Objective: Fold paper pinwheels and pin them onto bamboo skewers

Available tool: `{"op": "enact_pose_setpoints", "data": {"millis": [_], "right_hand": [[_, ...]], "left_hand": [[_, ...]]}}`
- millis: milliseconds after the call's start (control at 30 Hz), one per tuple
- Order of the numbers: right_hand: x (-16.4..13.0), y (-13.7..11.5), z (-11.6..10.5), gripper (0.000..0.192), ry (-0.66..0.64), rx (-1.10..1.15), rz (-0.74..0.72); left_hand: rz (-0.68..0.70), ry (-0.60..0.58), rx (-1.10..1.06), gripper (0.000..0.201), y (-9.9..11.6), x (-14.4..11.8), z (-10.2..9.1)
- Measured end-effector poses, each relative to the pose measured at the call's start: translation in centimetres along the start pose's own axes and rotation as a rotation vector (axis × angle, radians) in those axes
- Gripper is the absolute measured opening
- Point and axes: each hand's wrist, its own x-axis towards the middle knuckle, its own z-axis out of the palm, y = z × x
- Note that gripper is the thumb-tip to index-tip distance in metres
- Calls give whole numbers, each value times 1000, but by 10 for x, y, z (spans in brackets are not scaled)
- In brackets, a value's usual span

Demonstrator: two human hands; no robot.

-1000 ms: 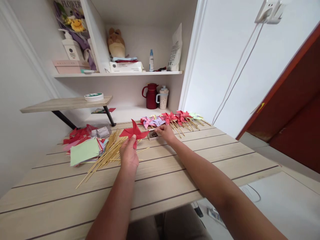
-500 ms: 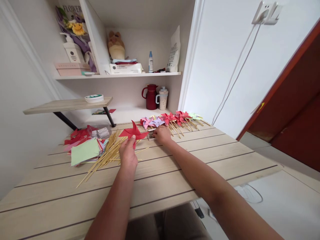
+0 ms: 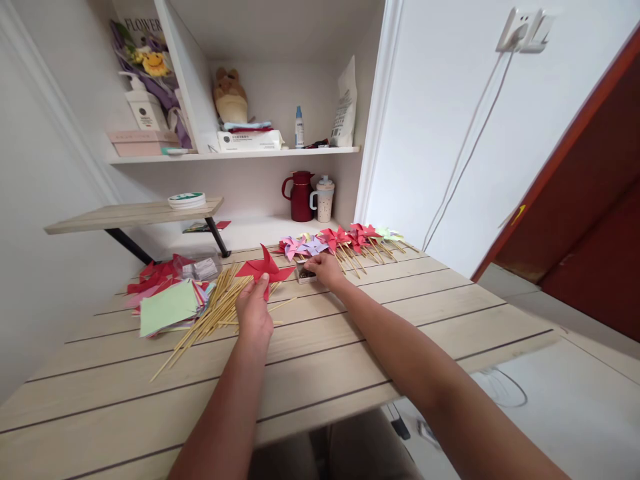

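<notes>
Wooden table (image 3: 350, 360) under us, paper sheets (image 3: 169, 308) at ten o'clock, our left hand (image 3: 255, 308) pinching the red pinwheel (image 3: 265, 268) over the sticks (image 3: 215, 313), our right hand (image 3: 326, 269) fingers curled into the small box (image 3: 303, 272) at twelve o'clock, finished pinwheels (image 3: 345, 239) beyond.

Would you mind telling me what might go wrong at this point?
The right hand is picking in the small box beside the finished pinwheels; a nudge might tip it. The left hand holds the red pinwheel loosely above the skewers, so its folds could spring open.
</notes>
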Motion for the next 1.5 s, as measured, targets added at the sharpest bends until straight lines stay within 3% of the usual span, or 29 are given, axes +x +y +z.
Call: {"op": "enact_pose_setpoints", "data": {"millis": [267,633,900,1500], "right_hand": [[-2,3,-1,21,32,62,30],[-7,-13,-5,20,-22,-432,-137],[-5,-21,3,15,-78,-606,-125],[2,-1,-2,20,-50,-230,0]], "left_hand": [[1,23,-4,13,-3,5,-5],[37,33,15,12,-9,11,-11],[34,12,29,11,-12,14,-12],[7,4,13,11,-7,7,-6]]}}
